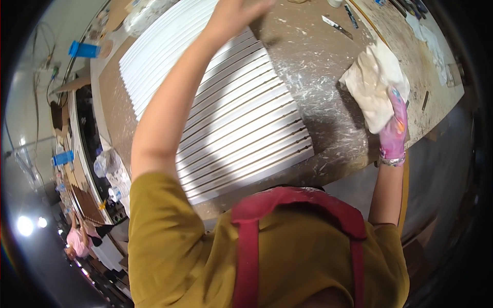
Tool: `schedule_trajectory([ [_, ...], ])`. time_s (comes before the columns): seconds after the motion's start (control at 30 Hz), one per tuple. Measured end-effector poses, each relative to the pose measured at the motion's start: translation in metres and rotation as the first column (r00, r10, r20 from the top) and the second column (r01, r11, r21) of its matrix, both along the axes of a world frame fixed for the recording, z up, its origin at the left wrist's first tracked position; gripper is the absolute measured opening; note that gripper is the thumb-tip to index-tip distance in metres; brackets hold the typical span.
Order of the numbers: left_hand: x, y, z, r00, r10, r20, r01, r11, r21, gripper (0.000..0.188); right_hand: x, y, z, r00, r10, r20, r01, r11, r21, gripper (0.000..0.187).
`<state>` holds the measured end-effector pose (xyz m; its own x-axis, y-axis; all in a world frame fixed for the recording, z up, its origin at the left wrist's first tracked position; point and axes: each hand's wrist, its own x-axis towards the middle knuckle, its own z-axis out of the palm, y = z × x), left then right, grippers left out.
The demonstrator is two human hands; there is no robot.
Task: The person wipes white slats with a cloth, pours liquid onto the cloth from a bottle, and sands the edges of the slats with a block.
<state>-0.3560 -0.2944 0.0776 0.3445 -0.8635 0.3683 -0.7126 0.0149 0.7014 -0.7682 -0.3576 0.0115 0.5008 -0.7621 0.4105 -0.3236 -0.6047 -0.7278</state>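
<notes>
- The long, narrow white strips (pixel 251 118) lie side by side on the brown, white-smeared tabletop (pixel 323 87), in front of the person; dark gaps show between the nearer ones, while those at the far left sit closer together.
- The right hand (pixel 394 128), in a stained pink glove, grips a crumpled off-white cloth (pixel 374 77) beside the strips, over the table's right part.
- The bare left hand (pixel 233 20) reaches over the strips' far end; it is blurred and cut by the upper edge, so I cannot tell whether it is spread or pinching anything.
- For good cloth work, I would fold the loose bundle into a flat pad, so that no corner catches the strips' uneven right ends.
- Light strokes along each strip's length should disturb the rows least; the bare hand could steady them.
- The flat craft knife (pixel 337 27) lies beyond the cloth; best keep trailing fabric away from it.
</notes>
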Motion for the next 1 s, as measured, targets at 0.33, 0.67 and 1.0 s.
schedule_trajectory([
  [0.33,-0.003,0.367,-0.066,0.721,0.336,0.606,-0.611,0.72,0.329,0.065,0.308,0.209,0.049,0.429,0.384,-0.818,-0.901,0.252,-0.354,0.059],
  [0.67,0.003,0.367,-0.077,0.778,0.382,0.498,-0.607,0.663,0.439,0.059,0.157,-0.015,0.042,0.796,0.258,-0.547,-0.31,0.951,-0.001,0.027],
  [1.0,0.007,0.377,-0.084,0.762,0.401,0.509,-0.626,0.657,0.419,0.061,0.286,0.111,-0.001,0.637,0.758,-0.139,-0.746,0.652,0.134,0.027],
])
